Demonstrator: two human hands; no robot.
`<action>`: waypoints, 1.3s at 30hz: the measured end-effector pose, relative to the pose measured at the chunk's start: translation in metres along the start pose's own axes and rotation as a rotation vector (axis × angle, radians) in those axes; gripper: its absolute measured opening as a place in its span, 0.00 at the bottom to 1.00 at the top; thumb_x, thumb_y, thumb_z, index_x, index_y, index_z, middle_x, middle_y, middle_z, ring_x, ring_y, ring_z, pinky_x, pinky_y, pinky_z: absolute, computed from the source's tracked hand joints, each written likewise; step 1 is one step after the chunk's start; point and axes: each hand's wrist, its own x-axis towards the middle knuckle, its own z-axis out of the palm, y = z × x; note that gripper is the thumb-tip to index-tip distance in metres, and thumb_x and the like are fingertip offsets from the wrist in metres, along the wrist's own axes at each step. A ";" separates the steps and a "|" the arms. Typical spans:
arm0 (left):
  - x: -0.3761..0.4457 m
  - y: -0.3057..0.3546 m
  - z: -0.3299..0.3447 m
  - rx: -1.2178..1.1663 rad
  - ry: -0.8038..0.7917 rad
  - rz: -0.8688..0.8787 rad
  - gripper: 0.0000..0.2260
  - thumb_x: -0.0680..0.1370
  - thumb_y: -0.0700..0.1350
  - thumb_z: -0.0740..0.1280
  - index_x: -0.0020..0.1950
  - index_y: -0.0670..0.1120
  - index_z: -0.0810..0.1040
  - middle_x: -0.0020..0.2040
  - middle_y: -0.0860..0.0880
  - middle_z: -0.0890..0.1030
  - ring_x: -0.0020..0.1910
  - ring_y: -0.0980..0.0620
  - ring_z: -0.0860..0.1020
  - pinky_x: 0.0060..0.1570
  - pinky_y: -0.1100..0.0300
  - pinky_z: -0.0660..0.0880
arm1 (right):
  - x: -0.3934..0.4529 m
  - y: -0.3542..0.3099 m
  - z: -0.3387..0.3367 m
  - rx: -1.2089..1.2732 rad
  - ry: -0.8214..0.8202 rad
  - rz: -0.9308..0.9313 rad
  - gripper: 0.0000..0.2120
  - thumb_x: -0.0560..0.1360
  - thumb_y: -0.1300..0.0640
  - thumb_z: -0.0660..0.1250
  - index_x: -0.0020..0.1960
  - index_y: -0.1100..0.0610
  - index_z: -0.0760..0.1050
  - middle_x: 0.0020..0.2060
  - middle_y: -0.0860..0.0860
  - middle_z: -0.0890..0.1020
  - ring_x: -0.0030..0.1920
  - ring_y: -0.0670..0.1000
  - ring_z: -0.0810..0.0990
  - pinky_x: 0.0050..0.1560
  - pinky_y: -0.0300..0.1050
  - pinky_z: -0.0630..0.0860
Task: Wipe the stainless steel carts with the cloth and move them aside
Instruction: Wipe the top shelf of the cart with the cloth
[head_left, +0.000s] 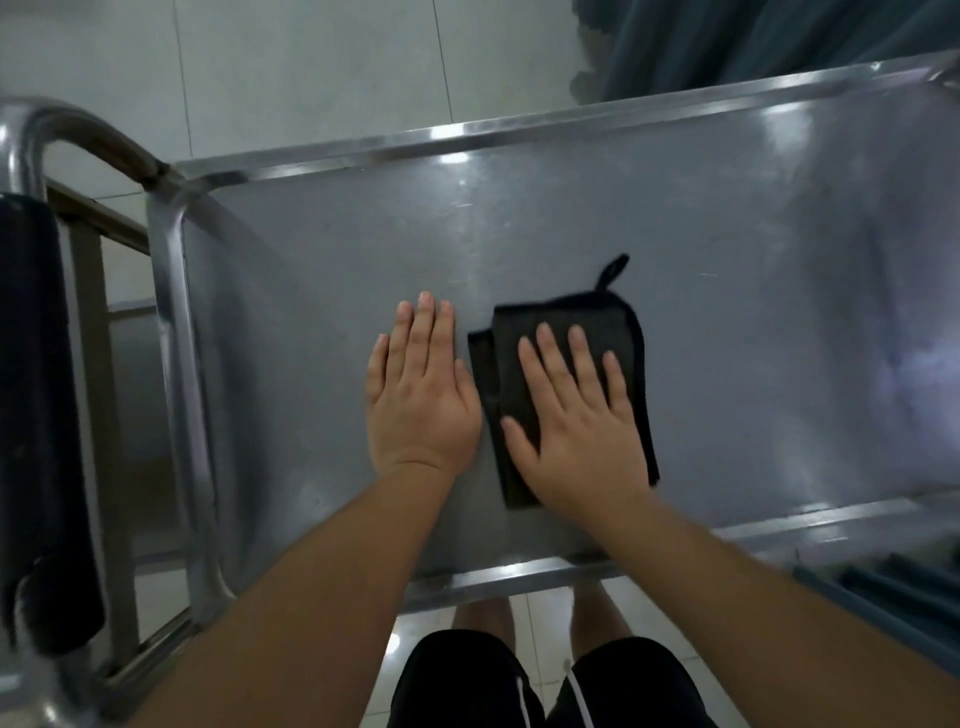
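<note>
Stainless steel cart (727, 260), seen from the head view, lies right beneath both hands, its flat top shelf spreading out ahead of the fingertips and well off to the right of them, with a raised rim running along the near side just behind the wrists. The cloth (566, 332), dark and folded to a pad, sits flat on that shelf under the right hand (576, 415), with its hanging loop poking out just past the fingertips. Folded like that it gives the palm a thick, even face to push, which suits wiping a broad sheet of metal.

The right hand lies spread on the cloth, fingers straight and slightly fanned, pressing down rather than gripping, thumb angled toward the other hand. The left hand (421, 395) rests bare on the steel just beside the cloth's left edge, fingers straight and close together, holding nothing; it probably steadies the cart on its wheels while the other hand rubs. Both forearms reach forward and slightly inward from the body, wrists low.

To the left of the left hand a tubular handle rail (171, 322) bounds the shelf, and beyond it hangs a dark padded piece (36, 415), which I cannot identify.
</note>
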 end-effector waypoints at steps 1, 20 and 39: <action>0.000 0.000 -0.001 -0.003 -0.009 -0.005 0.28 0.84 0.49 0.53 0.85 0.48 0.62 0.85 0.49 0.61 0.85 0.51 0.55 0.83 0.51 0.47 | -0.017 -0.003 0.003 0.002 -0.008 -0.013 0.39 0.82 0.36 0.54 0.86 0.52 0.48 0.85 0.51 0.50 0.85 0.55 0.46 0.82 0.63 0.49; -0.030 -0.005 -0.056 -0.044 -0.379 0.022 0.27 0.88 0.51 0.54 0.86 0.48 0.55 0.87 0.49 0.52 0.86 0.48 0.50 0.82 0.51 0.47 | -0.137 0.002 -0.010 -0.067 -0.231 -0.347 0.40 0.74 0.55 0.71 0.84 0.53 0.60 0.83 0.50 0.60 0.83 0.58 0.57 0.78 0.57 0.53; -0.225 0.040 -0.138 0.061 -0.468 -0.071 0.22 0.85 0.53 0.57 0.78 0.48 0.67 0.74 0.46 0.73 0.70 0.45 0.72 0.68 0.46 0.71 | -0.189 -0.011 -0.115 -0.037 -0.568 -0.083 0.21 0.77 0.65 0.67 0.68 0.51 0.72 0.60 0.53 0.80 0.59 0.56 0.81 0.57 0.52 0.78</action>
